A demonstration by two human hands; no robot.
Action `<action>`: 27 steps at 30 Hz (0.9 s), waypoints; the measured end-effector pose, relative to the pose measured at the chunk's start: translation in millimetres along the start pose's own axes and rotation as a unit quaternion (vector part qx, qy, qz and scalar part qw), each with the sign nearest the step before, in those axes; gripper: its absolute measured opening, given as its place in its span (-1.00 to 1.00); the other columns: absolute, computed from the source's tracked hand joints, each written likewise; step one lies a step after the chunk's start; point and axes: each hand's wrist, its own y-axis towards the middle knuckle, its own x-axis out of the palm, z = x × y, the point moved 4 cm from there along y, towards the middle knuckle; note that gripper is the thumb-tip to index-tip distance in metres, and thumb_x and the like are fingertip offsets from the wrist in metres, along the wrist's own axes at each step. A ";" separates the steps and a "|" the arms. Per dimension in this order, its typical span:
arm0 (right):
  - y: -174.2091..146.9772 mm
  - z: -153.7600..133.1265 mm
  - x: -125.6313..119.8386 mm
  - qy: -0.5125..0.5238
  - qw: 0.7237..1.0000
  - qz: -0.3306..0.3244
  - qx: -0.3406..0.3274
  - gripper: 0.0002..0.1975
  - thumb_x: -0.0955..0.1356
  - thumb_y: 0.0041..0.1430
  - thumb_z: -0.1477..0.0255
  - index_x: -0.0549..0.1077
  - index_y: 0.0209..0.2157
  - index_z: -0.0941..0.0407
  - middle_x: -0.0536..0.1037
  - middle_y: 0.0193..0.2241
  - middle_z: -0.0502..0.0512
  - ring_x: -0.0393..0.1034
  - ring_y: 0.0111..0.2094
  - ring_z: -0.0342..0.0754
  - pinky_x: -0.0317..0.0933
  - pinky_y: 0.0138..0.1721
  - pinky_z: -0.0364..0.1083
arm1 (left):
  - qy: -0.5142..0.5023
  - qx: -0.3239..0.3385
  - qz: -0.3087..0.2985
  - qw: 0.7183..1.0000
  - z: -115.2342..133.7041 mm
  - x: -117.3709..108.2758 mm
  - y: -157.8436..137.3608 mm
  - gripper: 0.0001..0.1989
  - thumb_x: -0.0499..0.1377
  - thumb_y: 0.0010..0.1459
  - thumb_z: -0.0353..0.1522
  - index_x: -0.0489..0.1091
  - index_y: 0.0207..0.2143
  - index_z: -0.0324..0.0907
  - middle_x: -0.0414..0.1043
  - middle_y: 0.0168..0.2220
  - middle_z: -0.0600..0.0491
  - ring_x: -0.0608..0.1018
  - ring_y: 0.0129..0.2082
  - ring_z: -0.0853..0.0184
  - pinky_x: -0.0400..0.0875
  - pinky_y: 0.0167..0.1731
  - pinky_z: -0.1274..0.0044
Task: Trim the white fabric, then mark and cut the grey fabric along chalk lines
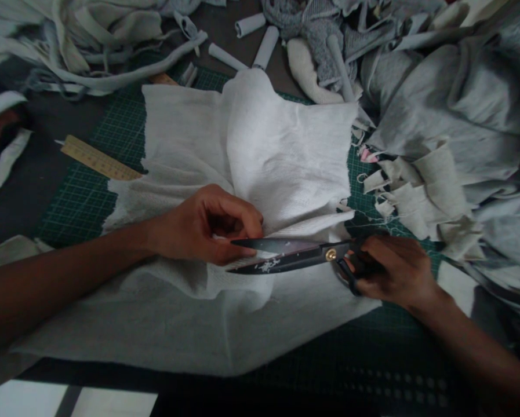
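A large piece of white fabric (294, 150) lies rumpled across the middle, its side edges ragged. My left hand (225, 226) pinches a fold of this fabric between thumb and fingers. Black scissors (281, 258) with a brass-coloured pivot are gripped in my right hand (390, 266), fingers through the handles. Their blades are slightly parted and point left, with the tips close beside my left thumb and fingertips. White lint clings to the lower blade. Part of the fabric shows between the blades.
Under the fabric is a green cutting mat (86, 202). A wooden ruler (101, 159) lies at the left. Small cloth scraps (416, 197) and a grey fabric heap (455, 110) are at the right. Rolled grey pieces (266, 49) and cloth strips (107, 35) lie at the back.
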 end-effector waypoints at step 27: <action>-0.2 -0.7 -0.6 0.005 1.000 -0.019 0.025 -0.81 0.31 0.32 0.50 0.36 -0.41 0.04 0.39 -0.63 -0.08 0.27 -0.63 -0.14 0.11 -0.52 -0.09 | -0.001 -0.026 0.009 1.000 -0.4 -0.2 1.4 -0.69 0.37 0.29 -0.30 0.44 -0.47 -0.24 0.29 -0.59 0.23 0.30 -0.64 0.59 0.26 -0.60 0.77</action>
